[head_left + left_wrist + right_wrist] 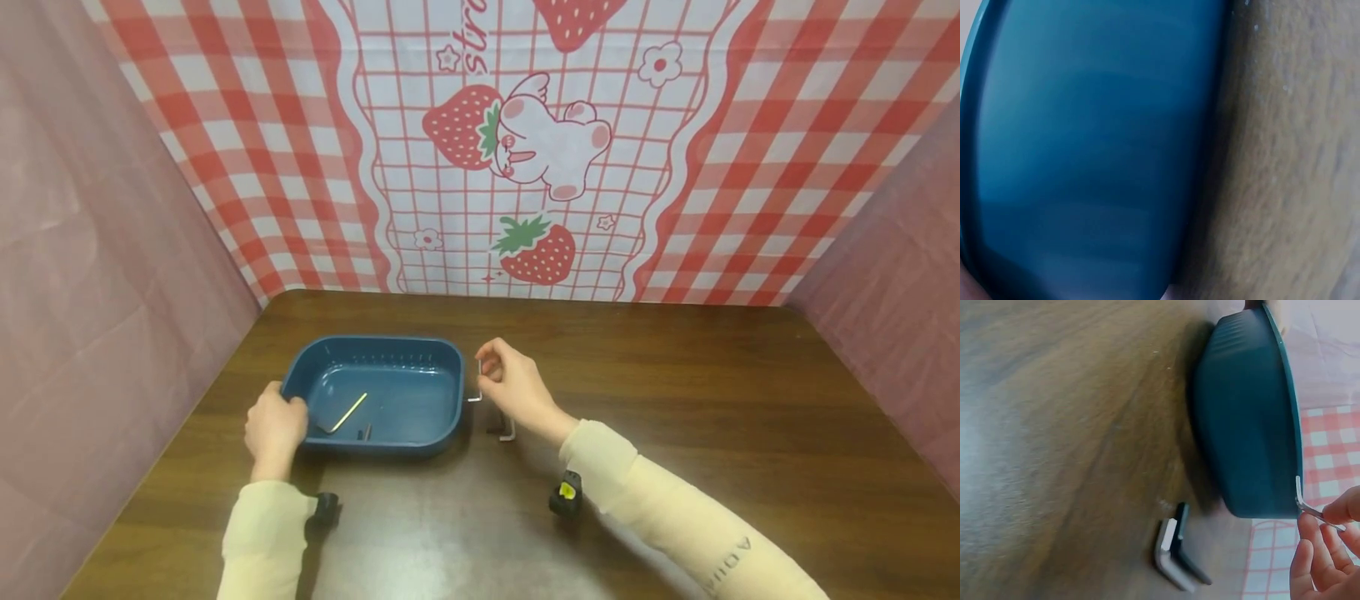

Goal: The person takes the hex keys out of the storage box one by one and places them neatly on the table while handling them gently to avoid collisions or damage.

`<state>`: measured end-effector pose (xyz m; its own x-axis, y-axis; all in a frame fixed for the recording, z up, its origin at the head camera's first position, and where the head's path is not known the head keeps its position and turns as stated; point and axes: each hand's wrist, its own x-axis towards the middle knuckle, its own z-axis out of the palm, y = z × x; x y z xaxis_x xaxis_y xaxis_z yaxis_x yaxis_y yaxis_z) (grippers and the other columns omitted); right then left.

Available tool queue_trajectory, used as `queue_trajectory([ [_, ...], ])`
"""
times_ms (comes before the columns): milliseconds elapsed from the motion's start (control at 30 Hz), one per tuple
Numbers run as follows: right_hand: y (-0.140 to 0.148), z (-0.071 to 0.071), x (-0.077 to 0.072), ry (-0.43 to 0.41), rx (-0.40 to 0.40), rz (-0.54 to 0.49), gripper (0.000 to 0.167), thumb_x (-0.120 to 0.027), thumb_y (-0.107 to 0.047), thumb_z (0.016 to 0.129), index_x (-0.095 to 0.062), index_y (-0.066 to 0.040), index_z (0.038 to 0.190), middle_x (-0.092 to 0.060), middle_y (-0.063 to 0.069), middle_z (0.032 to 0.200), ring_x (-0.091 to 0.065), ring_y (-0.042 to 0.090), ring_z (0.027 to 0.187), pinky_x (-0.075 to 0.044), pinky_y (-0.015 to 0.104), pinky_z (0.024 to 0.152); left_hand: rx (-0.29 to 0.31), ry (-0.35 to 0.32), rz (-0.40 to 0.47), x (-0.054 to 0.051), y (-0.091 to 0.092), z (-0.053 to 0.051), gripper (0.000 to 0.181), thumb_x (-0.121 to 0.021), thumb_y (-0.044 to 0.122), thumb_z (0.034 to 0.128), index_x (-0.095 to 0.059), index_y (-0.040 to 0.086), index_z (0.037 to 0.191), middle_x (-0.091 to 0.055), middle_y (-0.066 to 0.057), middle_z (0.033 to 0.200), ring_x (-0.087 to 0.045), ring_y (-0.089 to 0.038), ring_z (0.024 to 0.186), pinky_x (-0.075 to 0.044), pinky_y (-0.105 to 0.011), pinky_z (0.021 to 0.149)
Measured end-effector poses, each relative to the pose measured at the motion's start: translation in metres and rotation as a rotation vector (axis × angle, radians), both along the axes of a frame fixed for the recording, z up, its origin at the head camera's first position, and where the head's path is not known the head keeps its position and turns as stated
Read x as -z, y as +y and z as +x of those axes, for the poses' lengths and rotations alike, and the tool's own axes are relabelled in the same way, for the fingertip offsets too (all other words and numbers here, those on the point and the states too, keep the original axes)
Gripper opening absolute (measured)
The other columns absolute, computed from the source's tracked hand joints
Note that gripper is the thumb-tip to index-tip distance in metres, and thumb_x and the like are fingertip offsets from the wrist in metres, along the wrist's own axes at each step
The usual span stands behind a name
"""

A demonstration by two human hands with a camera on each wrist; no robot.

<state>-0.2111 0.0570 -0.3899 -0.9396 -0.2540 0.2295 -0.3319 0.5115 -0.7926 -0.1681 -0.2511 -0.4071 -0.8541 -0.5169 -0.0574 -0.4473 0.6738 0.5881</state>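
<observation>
1. Blue tray (405, 387): prob. plastic, smooth, semi-gloss.
2. L-shaped key (1299, 494): metal, shiny.
3. Tabletop pair: silver key (1164, 544) metal, satin; dark key (1179, 540) metal-look.
4. Tabletop (690, 375): wood-look, grained, semi-gloss w/ glare.
5. Backdrop (630, 175): printed cloth, matt.
6. Sleeves (262, 533): soft cloth, matt.
</observation>
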Motion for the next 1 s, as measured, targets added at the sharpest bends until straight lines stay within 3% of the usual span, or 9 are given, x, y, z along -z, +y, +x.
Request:
queue_trajectory([
  [233, 0.011, 0.004, 0.006, -0.025, -0.008, 0.026, 0.024, -0.057, -0.001, 0.075, -0.056, -0.007, 0.098, -0.058, 0.002, 0.080, -0.059, 0.010, 0.067, -0.048, 0.024, 0.058, 0.000, 0.006, -0.001, 0.001, 0.000, 0.000, 0.043, -0.036, 0.017, 0.0855, -0.045, -0.001, 0.124, -0.051, -0.033, 0.117, -0.049, -0.053, 0.101, -0.041, -0.058, 0.078],
  [567, 0.032, 0.004, 0.014, -0.087, 0.014, 0.152, 0.024, -0.059, -0.005, 0.073, -0.058, -0.006, 0.097, -0.059, 0.001, 0.077, -0.054, 0.009, 0.062, -0.044, 0.025, 0.059, 0.000, 0.013, 0.000, 0.002, -0.001, -0.001, 0.042, -0.037, 0.017, 0.0858, -0.046, -0.001, 0.123, -0.051, -0.033, 0.117, -0.049, -0.052, 0.101, -0.040, -0.059, 0.077],
  [1000, 0.050, 0.005, 0.024, -0.200, 0.008, 0.224, 0.026, -0.059, -0.006, 0.072, -0.058, -0.007, 0.098, -0.059, -0.001, 0.070, -0.056, 0.010, 0.056, -0.044, 0.026, 0.059, 0.001, 0.000, 0.008, 0.002, -0.001, -0.001, 0.043, -0.036, 0.017, 0.0855, -0.045, -0.001, 0.123, -0.051, -0.033, 0.117, -0.049, -0.053, 0.101, -0.041, -0.058, 0.077],
])
